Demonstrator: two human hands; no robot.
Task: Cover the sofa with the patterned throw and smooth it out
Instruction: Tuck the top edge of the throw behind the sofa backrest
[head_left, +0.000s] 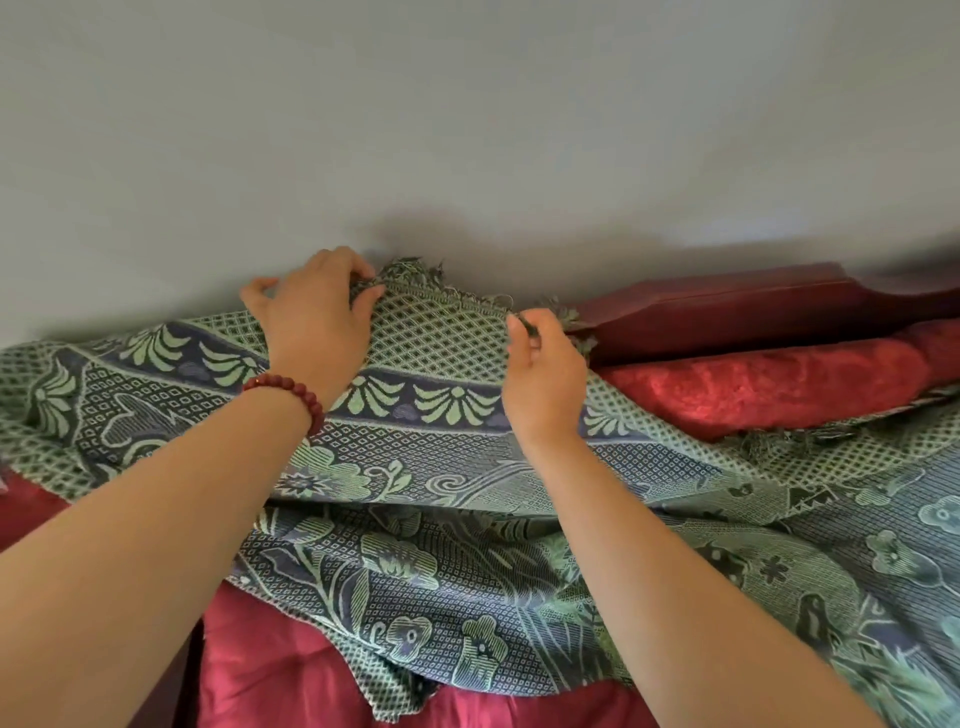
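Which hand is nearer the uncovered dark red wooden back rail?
Right. The right hand pinches the throw at its fringe, just beside the end of the rail; the left hand grips the throw farther left.

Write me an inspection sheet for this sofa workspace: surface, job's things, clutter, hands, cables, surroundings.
Surface: red sofa; its back cushion and dark wooden top rail are uncovered at the right, and the red seat shows at the bottom.
Job's things: patterned throw draped over the back and seat, bunched in folds, with its fringed edge up at the sofa's top.
Clutter: nothing seen.
Hands: left hand grips the throw's top edge; right hand pinches the fringe beside it. Red bead bracelet on the left wrist.
Cables: nothing seen.
Surroundings: plain pale wall behind the sofa.
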